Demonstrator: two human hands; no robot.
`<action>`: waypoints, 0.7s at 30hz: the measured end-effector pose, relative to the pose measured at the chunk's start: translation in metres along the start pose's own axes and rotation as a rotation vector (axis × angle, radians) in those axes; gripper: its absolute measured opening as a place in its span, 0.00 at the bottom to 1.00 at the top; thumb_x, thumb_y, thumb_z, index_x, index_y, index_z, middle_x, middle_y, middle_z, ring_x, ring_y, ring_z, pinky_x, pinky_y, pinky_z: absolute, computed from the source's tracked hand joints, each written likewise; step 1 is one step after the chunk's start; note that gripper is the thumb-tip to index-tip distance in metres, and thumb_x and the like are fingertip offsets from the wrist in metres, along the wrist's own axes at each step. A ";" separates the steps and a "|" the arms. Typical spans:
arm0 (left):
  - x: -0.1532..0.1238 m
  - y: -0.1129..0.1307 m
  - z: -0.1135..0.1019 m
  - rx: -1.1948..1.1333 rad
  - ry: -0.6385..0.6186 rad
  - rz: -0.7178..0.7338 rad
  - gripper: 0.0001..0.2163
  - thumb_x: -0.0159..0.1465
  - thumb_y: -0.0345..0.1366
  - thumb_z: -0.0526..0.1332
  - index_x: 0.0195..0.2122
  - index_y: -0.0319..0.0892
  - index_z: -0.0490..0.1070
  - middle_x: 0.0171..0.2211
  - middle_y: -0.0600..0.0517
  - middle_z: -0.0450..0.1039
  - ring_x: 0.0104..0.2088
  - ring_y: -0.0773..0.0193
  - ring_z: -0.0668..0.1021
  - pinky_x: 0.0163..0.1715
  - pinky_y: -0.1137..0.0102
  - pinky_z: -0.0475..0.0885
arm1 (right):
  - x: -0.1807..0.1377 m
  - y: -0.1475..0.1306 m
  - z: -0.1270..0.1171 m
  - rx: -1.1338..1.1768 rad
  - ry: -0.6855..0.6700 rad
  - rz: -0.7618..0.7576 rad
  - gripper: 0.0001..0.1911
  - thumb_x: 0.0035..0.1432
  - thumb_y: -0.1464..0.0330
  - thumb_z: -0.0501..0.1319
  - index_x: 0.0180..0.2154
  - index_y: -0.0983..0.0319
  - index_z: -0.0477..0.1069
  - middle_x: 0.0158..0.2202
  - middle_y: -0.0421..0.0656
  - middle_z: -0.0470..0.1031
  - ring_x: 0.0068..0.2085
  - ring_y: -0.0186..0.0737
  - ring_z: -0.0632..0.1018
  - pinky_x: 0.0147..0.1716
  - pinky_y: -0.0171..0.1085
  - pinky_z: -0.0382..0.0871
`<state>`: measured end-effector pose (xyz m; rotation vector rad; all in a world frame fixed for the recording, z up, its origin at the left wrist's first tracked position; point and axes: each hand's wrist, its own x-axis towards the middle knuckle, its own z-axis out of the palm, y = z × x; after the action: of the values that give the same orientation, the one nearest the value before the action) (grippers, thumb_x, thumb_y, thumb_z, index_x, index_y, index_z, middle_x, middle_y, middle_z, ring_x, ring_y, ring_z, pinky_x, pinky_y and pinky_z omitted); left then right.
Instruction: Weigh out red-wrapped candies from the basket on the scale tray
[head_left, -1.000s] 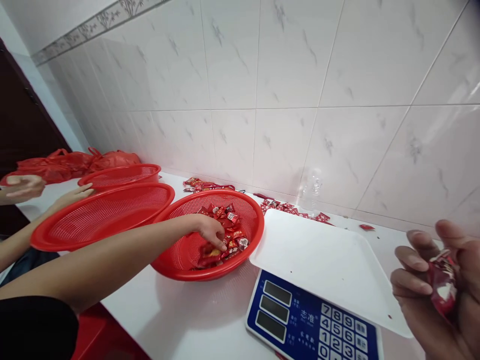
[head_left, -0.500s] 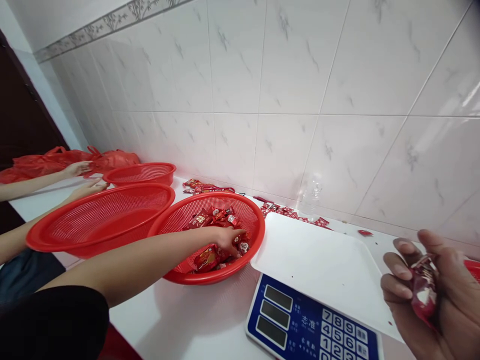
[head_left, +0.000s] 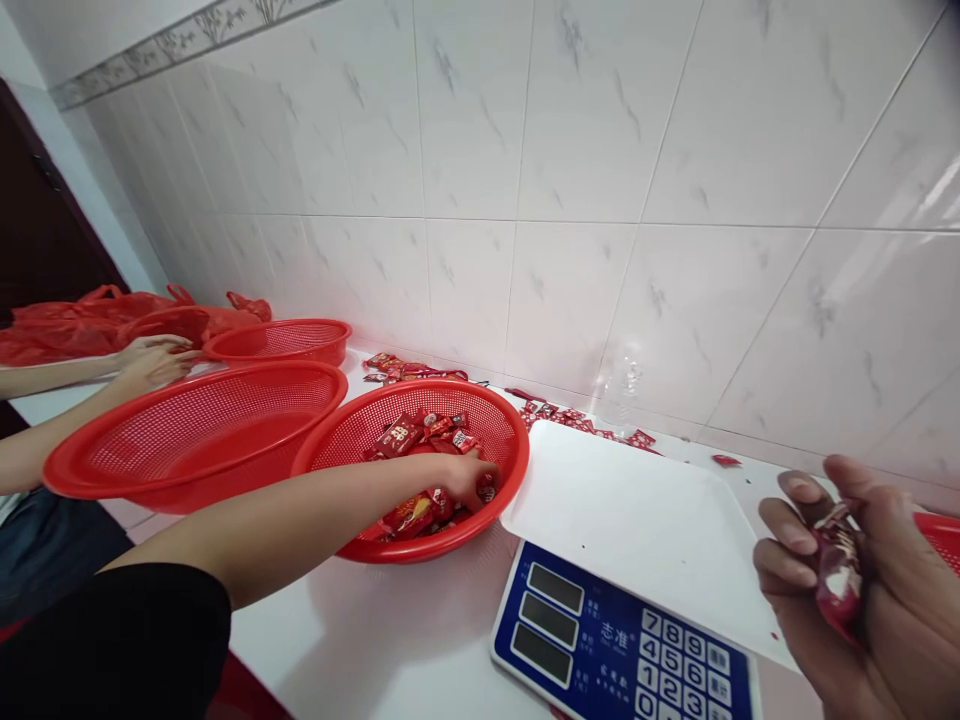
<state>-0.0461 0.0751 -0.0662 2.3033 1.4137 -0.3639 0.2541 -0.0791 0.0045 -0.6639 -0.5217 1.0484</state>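
My left hand [head_left: 466, 480] reaches down into a red plastic basket [head_left: 517, 430] that holds several red-wrapped candies [head_left: 401, 435]. Its fingers curl in among the wrappers, and what they grip is hidden. A round-faced wrapped candy [head_left: 487, 488] lies right beside the fingertips. Over at the right edge, my right hand [head_left: 885, 580] is palm up and closed around a wrapped candy [head_left: 838, 575] with a shiny red wrapper and a twisted end. That hand is beside the white pan [head_left: 630, 510] of a digital scale with a blue keypad panel [head_left: 600, 630].
Two more red baskets [head_left: 195, 430] stand to the left, near another person's hands [head_left: 154, 360] and red plastic bags [head_left: 82, 325]. Along the tiled wall lie small red packets [head_left: 577, 420] and a clear plastic bottle [head_left: 621, 390]. Another red basket [head_left: 941, 535] shows at the far right.
My left hand's fingers have curled further in among the candies. My right hand keeps its candy, shifted slightly left in view. The other person's hands have come together near the bags.
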 end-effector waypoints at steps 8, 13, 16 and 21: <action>-0.006 -0.014 -0.014 -0.196 0.072 0.054 0.10 0.49 0.28 0.60 0.34 0.41 0.70 0.34 0.51 0.73 0.32 0.62 0.74 0.27 0.73 0.69 | -0.007 -0.001 -0.001 0.012 -0.015 -0.023 0.05 0.55 0.65 0.61 0.35 0.58 0.72 0.30 0.37 0.65 0.21 0.24 0.68 0.12 0.22 0.65; -0.037 0.004 -0.059 -0.661 0.245 -0.009 0.15 0.52 0.32 0.62 0.42 0.43 0.67 0.38 0.51 0.71 0.29 0.66 0.74 0.23 0.73 0.70 | -0.006 -0.003 -0.003 0.021 -0.023 -0.027 0.05 0.55 0.65 0.61 0.35 0.58 0.72 0.30 0.37 0.65 0.21 0.24 0.68 0.12 0.22 0.64; -0.046 0.029 -0.081 -0.952 0.263 0.066 0.16 0.53 0.34 0.64 0.42 0.43 0.66 0.37 0.51 0.72 0.29 0.68 0.74 0.26 0.73 0.71 | -0.006 -0.004 -0.001 0.024 -0.020 -0.008 0.05 0.55 0.65 0.61 0.34 0.57 0.72 0.30 0.38 0.65 0.20 0.24 0.67 0.12 0.23 0.64; -0.034 0.076 -0.078 -1.086 0.122 0.231 0.17 0.52 0.36 0.67 0.41 0.41 0.66 0.39 0.49 0.74 0.34 0.65 0.76 0.32 0.69 0.72 | -0.010 -0.006 0.001 0.020 -0.041 -0.031 0.05 0.55 0.63 0.61 0.35 0.56 0.72 0.29 0.37 0.64 0.21 0.25 0.67 0.11 0.24 0.62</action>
<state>0.0075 0.0552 0.0329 1.5351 0.9775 0.5156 0.2528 -0.0895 0.0090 -0.6159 -0.5551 1.0382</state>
